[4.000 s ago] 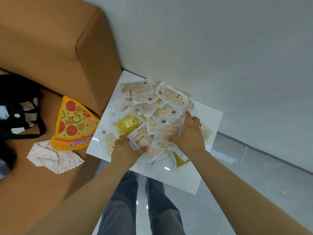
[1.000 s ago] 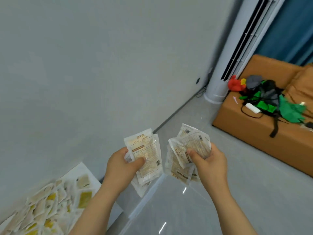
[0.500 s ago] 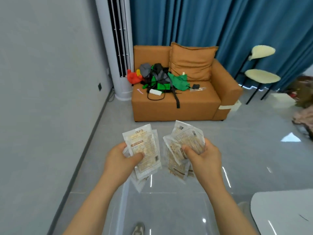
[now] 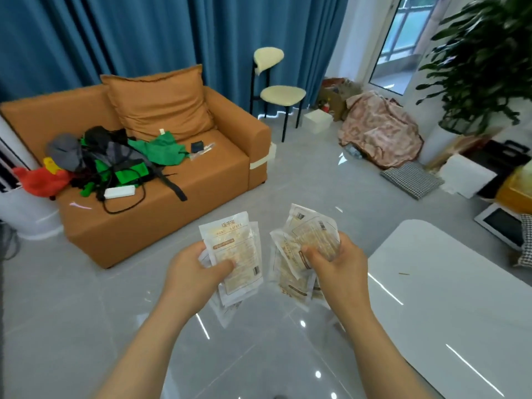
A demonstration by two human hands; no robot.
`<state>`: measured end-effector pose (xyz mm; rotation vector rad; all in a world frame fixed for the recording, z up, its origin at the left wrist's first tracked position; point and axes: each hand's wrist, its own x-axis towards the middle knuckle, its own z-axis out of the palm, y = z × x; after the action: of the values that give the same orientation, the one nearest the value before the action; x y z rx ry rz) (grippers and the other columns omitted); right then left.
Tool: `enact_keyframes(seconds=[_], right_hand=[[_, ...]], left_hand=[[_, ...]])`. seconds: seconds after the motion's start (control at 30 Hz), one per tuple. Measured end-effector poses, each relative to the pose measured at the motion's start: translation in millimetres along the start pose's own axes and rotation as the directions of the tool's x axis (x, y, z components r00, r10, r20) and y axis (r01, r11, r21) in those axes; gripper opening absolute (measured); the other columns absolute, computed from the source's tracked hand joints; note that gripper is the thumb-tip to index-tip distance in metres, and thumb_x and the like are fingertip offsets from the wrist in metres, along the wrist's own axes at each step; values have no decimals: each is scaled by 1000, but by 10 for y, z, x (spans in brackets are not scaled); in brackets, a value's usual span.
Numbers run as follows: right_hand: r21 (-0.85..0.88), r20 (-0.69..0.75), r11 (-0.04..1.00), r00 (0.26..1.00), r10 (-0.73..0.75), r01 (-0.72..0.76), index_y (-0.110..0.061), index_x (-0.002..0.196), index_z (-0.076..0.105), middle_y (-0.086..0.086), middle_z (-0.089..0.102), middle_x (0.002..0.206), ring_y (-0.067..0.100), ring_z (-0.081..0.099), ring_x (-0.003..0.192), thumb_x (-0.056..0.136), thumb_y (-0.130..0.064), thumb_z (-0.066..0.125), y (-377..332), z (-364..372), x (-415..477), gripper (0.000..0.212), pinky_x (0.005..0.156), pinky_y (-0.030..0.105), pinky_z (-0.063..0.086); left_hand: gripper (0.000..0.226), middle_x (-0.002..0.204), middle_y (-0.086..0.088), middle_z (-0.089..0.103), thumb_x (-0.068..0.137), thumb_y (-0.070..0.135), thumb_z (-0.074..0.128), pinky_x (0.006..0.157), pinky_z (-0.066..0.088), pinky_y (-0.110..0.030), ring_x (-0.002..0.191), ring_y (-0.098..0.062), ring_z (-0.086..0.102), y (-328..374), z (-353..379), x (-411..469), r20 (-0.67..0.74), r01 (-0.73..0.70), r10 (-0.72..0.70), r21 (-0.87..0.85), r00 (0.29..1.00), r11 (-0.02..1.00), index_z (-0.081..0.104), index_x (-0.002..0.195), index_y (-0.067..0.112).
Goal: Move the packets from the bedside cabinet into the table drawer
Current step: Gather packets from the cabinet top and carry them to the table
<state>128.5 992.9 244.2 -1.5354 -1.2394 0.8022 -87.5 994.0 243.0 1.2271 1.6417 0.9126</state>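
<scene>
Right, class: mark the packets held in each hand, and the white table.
left packets (image 4: pixel 234 244): head view, printed face of the front packet.
right packets (image 4: pixel 315 232): head view, face of the top packet.
white table (image 4: pixel 449 298): head view, bare top.

orange sofa, blue curtains, grey floor

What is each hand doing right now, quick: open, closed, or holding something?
Left hand: closed, thumb pinching a stack of packets.
Right hand: closed, gripping a second stack of packets.
</scene>
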Motion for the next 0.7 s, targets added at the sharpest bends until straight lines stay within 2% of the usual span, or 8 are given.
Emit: enact_keyframes(seconds=[0.23,0.4,0.5,0.6,0.7], right_hand=[[45,-152,999,988,34,-28,-37,80,60,-24,68,73,-9,64,74,81,-8,70,238,-433,890,31,57,6,48],[49,-216,998,975,48,-38,-36,80,59,-31,66,73,-10,64,73,82,-6,69,345,-843,1598,32,56,6,48],[33,-281,998,958,55,-48,-32,82,61,-21,67,69,-11,63,72,81,-6,69,444,-1044,1976,28,55,5,46],[-20,-352,997,934,64,-76,-36,77,58,-19,66,75,-9,63,73,80,-10,71,553,-1199,2323,30,56,7,48],[-42,-401,992,911,92,-119,-38,75,56,-18,65,77,-9,62,73,80,-12,71,681,-1293,2705,31,55,9,48]], left_hand=[[27,91,23,67,81,13,70,64,47,-16,85,4,63,522,762,951,150,-118,110,44,983,992,64,88,38],[29,92,23,66,81,13,71,65,47,-16,87,3,62,996,1361,1561,249,-174,151,72,957,982,64,89,40],[30,92,24,64,81,13,70,65,47,-15,86,4,62,1221,1711,1914,305,-206,175,73,936,976,62,87,41],[28,90,25,64,81,12,70,63,46,-11,83,5,62,1408,2039,2266,369,-227,185,72,911,971,63,89,39],[27,93,20,66,81,12,70,65,48,-14,86,1,63,1567,2359,2694,420,-236,186,69,888,969,64,94,35]])
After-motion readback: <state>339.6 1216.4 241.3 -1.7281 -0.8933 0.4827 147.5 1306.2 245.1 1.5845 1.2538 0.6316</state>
